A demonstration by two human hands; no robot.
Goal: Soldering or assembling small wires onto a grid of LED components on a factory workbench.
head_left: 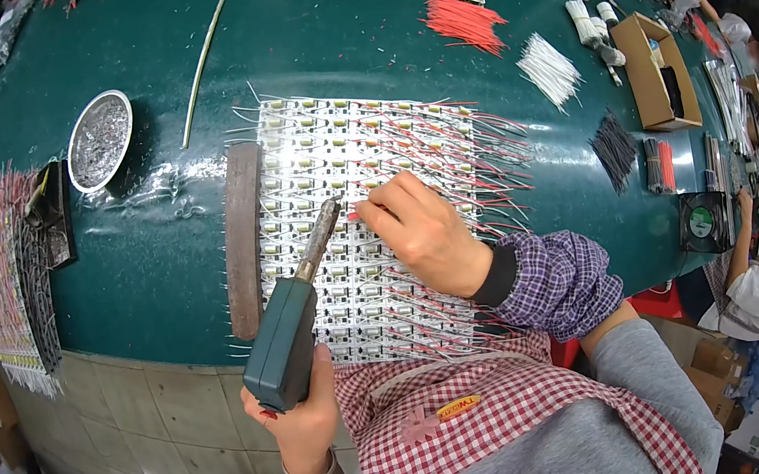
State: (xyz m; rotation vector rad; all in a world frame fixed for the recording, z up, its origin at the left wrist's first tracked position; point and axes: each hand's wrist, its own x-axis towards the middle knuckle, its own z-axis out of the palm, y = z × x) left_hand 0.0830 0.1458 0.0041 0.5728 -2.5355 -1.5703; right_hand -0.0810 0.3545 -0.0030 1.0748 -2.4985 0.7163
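Checked apron [520,414]: red and white, nearest the camera, over a grey shirt.
Wired boards [10,259]: stacked at the table's far left edge, leads fringing them.
Bowl [131,126]: white-rimmed, holding grey material on the green table [171,312].
Dark bar [245,239]: laid along the panel's left edge, probably heavy enough to steady it.
Left hand [303,412]: wrapped closed around the soldering gun's grip.
Soldering gun [283,333]: green body, metal barrel slanting up over the panel; likely rigid and moderately weighty, to be held by the body alone, since the barrel may be hot.
Board panel [301,175]: flat on the table before the apron, between both hands; likely light, thin and somewhat bendy, its small parts fragile, so best taken by bare edges.
Right hand [424,234]: fingers bent and gathered low over the panel; red shows at the tips, but I cannot tell whether they pinch a wire.
Red and white leads [498,152]: fanned off the panel's right side, probably soft and easily tugged loose.
Carton [638,78]: open, farther right.
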